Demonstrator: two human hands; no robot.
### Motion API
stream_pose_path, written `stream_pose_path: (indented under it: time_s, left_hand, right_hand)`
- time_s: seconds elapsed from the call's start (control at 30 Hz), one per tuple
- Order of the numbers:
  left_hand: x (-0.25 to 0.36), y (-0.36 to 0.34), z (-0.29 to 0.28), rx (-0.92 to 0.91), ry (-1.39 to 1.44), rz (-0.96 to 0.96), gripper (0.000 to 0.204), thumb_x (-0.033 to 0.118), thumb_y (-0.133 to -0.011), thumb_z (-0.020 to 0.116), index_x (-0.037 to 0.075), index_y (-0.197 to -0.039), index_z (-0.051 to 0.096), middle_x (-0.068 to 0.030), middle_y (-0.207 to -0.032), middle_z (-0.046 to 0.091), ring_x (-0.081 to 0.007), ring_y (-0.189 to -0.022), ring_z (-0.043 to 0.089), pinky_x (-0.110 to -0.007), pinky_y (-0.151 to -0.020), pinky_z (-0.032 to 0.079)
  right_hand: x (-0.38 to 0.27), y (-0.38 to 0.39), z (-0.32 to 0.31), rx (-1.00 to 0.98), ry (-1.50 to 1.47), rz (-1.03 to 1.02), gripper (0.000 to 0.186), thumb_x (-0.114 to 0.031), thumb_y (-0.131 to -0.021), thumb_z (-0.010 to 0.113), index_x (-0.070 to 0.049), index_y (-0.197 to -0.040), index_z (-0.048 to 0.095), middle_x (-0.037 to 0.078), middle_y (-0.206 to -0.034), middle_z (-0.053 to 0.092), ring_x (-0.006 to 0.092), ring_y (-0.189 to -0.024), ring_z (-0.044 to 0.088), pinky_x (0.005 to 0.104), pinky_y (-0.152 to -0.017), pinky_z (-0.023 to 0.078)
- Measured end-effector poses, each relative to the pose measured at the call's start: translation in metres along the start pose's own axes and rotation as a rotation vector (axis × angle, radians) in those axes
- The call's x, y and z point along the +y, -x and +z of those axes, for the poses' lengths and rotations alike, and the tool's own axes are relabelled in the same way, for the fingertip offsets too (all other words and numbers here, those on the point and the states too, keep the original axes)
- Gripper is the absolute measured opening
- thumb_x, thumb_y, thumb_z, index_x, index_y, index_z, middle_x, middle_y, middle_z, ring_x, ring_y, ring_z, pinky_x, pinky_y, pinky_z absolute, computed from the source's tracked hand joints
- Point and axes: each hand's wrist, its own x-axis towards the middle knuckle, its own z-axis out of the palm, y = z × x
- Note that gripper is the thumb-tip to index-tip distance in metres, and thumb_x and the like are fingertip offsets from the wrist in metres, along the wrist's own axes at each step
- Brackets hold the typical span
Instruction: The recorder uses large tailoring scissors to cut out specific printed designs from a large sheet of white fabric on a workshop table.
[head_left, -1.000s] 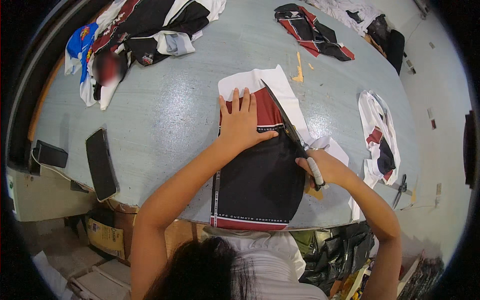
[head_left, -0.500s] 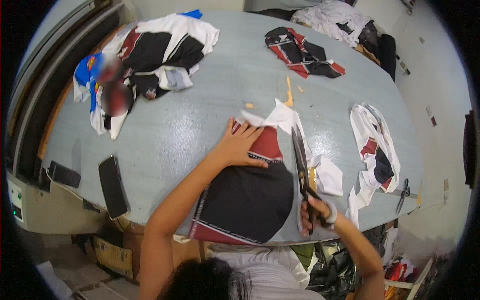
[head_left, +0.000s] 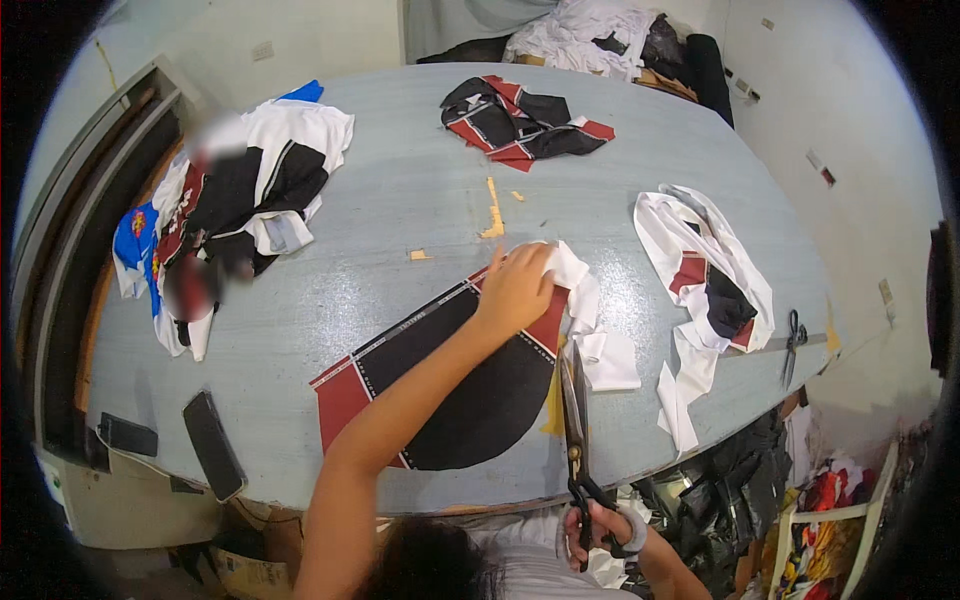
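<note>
A cut fabric panel (head_left: 460,390), black with maroon ends and narrow lettered white bands, lies on the table before me. My left hand (head_left: 518,288) is at its upper right corner, fingers drawn together on a white fabric strip (head_left: 598,350) that trails down along the panel's right edge. Part of that grip is hidden behind the fingers. My right hand (head_left: 597,530) holds large black-handled scissors (head_left: 574,425) by their loops at the table's front edge. The blades point away from me, close beside the panel's right edge and the white strip.
Colourful garments (head_left: 250,190) lie at the left, a black-and-red fabric heap (head_left: 520,120) at the back. White strips with maroon-black pieces (head_left: 705,270) and small scissors (head_left: 793,345) are at the right. A phone (head_left: 213,445) and a dark block (head_left: 128,434) sit front left.
The panel has turned, its near maroon end swinging left. My left hand went from lying spread on it to bunching at the white strip. The scissors drew back toward me.
</note>
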Motion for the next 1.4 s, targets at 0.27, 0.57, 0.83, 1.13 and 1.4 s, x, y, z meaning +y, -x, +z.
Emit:
stream_pose_path:
  time_s: [0.27, 0.57, 0.83, 1.13, 1.4]
  left_hand:
    - [-0.04, 0.125, -0.115, -0.385, -0.354, -0.051, 0.065, 0.052, -0.089, 0.044, 0.014, -0.14, 0.034, -0.0122, -0.147, 0.027, -0.0281, -0.137, 0.021, -0.051, -0.11, 0.011]
    - [-0.035, 0.098, -0.084, -0.134, -0.215, -0.112, 0.047, 0.039, -0.087, 0.055, 0.011, -0.125, 0.052, -0.0115, -0.138, 0.042, -0.0296, -0.13, 0.035, -0.053, -0.107, 0.021]
    - [-0.028, 0.111, -0.064, -0.126, -0.442, -0.069, 0.068, 0.055, -0.086, 0.047, 0.012, -0.137, 0.038, -0.0163, -0.142, 0.034, -0.0342, -0.134, 0.027, -0.056, -0.108, 0.014]
    - [-0.023, 0.131, -0.087, -0.266, -0.384, -0.07, 0.097, 0.07, -0.076, 0.049, -0.002, -0.138, 0.03, -0.0184, -0.145, 0.028, -0.0289, -0.138, 0.021, -0.051, -0.11, 0.01]
    - [-0.032, 0.138, -0.081, -0.134, -0.382, -0.132, 0.103, 0.073, -0.073, 0.048, -0.007, -0.135, 0.031, -0.0195, -0.144, 0.03, -0.0289, -0.136, 0.024, -0.05, -0.111, 0.008]
  right_hand:
    - [-0.002, 0.013, 0.01, 0.041, 0.049, -0.052, 0.032, -0.035, -0.094, 0.049, -0.003, -0.095, 0.051, 0.009, -0.077, 0.059, 0.0178, -0.068, 0.06, 0.0286, -0.062, 0.046]
    - [-0.032, 0.018, 0.019, 0.363, 0.759, 0.21, 0.043, -0.043, -0.093, 0.05, 0.0, -0.087, 0.057, 0.005, -0.064, 0.059, 0.0136, -0.058, 0.057, 0.0265, -0.054, 0.044]
    - [-0.112, 0.01, 0.016, 0.281, 1.311, 0.419, 0.06, -0.059, -0.087, 0.047, 0.001, -0.086, 0.056, 0.006, -0.063, 0.058, 0.0183, -0.057, 0.058, 0.0314, -0.053, 0.044]
    - [-0.118, -0.005, 0.028, 0.209, 1.4, 0.5, 0.061, -0.058, -0.087, 0.048, 0.002, -0.09, 0.053, 0.01, -0.062, 0.057, 0.0173, -0.057, 0.06, 0.0295, -0.053, 0.046]
    - [-0.118, -0.024, 0.036, 0.239, 1.337, 0.436, 0.06, -0.057, -0.088, 0.048, 0.003, -0.086, 0.053, 0.009, -0.06, 0.056, 0.0179, -0.056, 0.058, 0.0309, -0.052, 0.043]
